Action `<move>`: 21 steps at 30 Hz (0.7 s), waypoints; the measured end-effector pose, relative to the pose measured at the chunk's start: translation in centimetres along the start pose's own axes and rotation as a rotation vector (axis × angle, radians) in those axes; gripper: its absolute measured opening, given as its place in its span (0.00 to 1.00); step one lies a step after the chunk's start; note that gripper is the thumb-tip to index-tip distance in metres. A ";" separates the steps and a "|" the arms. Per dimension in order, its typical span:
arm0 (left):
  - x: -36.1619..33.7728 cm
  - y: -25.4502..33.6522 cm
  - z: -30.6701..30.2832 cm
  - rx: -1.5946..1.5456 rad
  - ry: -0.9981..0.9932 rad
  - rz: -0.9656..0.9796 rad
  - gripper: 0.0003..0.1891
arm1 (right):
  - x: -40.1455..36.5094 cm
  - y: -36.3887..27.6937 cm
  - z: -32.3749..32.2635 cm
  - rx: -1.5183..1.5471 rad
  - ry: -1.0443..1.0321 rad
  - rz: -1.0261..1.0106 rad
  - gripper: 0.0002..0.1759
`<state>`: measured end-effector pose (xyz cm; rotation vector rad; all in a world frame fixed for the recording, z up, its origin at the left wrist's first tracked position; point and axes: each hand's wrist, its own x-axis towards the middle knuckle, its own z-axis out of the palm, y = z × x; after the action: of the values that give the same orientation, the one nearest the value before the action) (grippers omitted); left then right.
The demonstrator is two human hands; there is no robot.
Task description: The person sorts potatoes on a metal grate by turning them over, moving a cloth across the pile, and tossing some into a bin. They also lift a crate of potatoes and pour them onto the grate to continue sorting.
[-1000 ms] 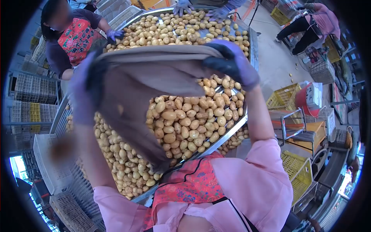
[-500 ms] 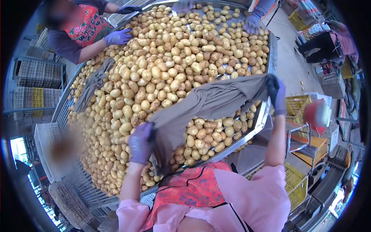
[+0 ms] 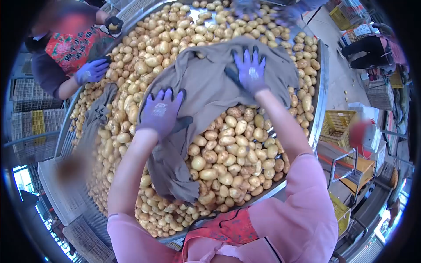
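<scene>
A grey-brown cloth [image 3: 206, 83] lies spread over a heap of potatoes [image 3: 232, 153] on the metal sorting table. My left hand [image 3: 161, 111], in a purple glove with dark fingertips, rests flat on the cloth's left part with fingers spread. Farther right, my right hand [image 3: 251, 72], gloved alike, presses on the cloth with its fingers apart. One end of the cloth hangs down toward me over the potatoes. Another grey cloth [image 3: 97, 111] lies crumpled on the potatoes at the left.
A co-worker in a floral apron [image 3: 72, 48] stands at the left table edge, one gloved hand near the potatoes. Blurred gloved hands [image 3: 285, 15] work at the far side. The metal table rim [image 3: 321, 87] runs along the right. Yellow crates [image 3: 335, 125] and stacked white crates [image 3: 37, 94] stand around.
Both my hands have moved forward with the cloth, from gripping its ends to lying flat on it. The cloth now covers potatoes farther away. The left co-worker's hands have shifted left.
</scene>
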<state>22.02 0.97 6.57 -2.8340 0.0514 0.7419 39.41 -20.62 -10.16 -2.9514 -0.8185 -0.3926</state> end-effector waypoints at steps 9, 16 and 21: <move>3.8 4.0 0.1 0.003 -0.041 0.089 0.31 | 4.8 -5.1 0.8 -0.016 -0.125 0.165 0.30; -6.1 0.2 3.3 -0.176 0.249 0.113 0.33 | -11.2 -3.4 -6.4 0.221 -0.256 -0.332 0.28; 0.2 2.0 3.9 -0.269 0.412 0.086 0.30 | -1.5 -2.9 1.6 0.052 -0.296 -0.268 0.17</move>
<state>20.17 -0.10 2.72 -3.2128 0.1484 0.1771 37.04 -18.67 -12.13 -2.8962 -1.2418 0.0610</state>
